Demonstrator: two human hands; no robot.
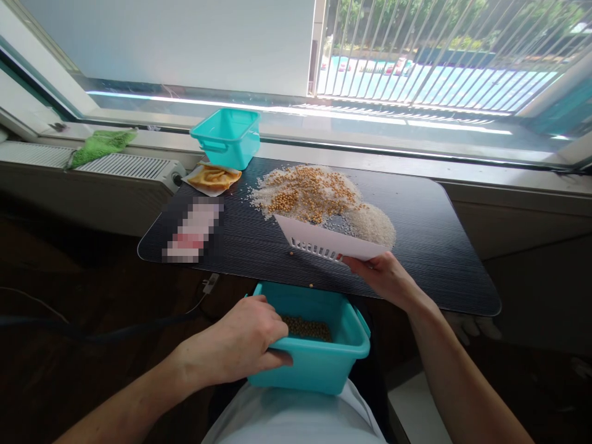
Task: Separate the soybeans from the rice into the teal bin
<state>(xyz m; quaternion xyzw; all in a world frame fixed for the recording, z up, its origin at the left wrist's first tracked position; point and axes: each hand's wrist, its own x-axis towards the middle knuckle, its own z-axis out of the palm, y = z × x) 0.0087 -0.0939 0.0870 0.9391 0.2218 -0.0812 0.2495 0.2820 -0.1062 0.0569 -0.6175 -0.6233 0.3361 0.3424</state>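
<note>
My left hand (243, 339) grips the near left rim of a teal bin (319, 361) held at my lap, just below the table's front edge. Several soybeans (308, 328) lie inside the bin. My right hand (382, 274) holds a white slotted tray (326, 242) by its lower right edge, tilted with its far edge against a pile of mixed rice and soybeans (308, 194) on the dark table (439, 246). A heap of plain white rice (374, 225) sits at the pile's right. A stray bean lies near the table's front edge.
A second teal bin (226, 137) stands at the back of the table by the window sill. Next to it lies an orange-yellow packet (213, 177). A blurred pink and white item (194, 231) rests at the table's left. A green cloth (99, 145) lies on the radiator.
</note>
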